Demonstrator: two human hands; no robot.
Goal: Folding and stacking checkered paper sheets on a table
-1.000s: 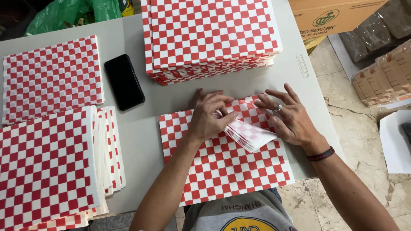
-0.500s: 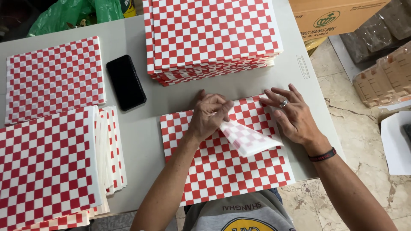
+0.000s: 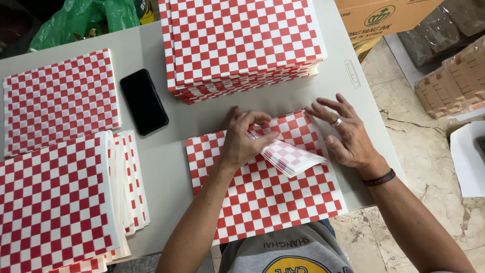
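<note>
Grey table (image 3: 172, 172), marble-pattern floor off its right edge; the view looks straight down.

Nearest: a sheet of red-and-white checked paper (image 3: 273, 202) lies flat at the table's front edge, directly before the person. Its far corner is folded back toward the middle, showing a paler underside; the folded flap (image 3: 293, 156) looks like several thin layers fanned together, so this may be a small sheaf rather than one sheet.

Left hand (image 3: 242, 144) rests on the paper's upper middle, fingers curled, fingertips closed on the flap's edge where it turns over, apparently to keep the fold from springing back. Right hand (image 3: 348, 134) lies flat on the sheet's far right corner, fingers spread, gripping nothing; it seems to be pinning the paper against sliding. A ring sits on one finger, a dark band (image 3: 380, 178) on the wrist.

Left of the person: a thick pile of the same checked paper (image 3: 55, 202), its white edges fanned out on the right side. Behind it, a thinner stack (image 3: 60, 101) squared up.

Mid-table: a black phone (image 3: 144, 101), face up, lying apart from the paper.

Far side: a tall stack of checked sheets (image 3: 242, 40), edges stepped slightly.

Beyond: a green plastic bag (image 3: 81, 20) far left, a cardboard box (image 3: 389, 15) far right, brown trays (image 3: 454, 81) on the floor.
</note>
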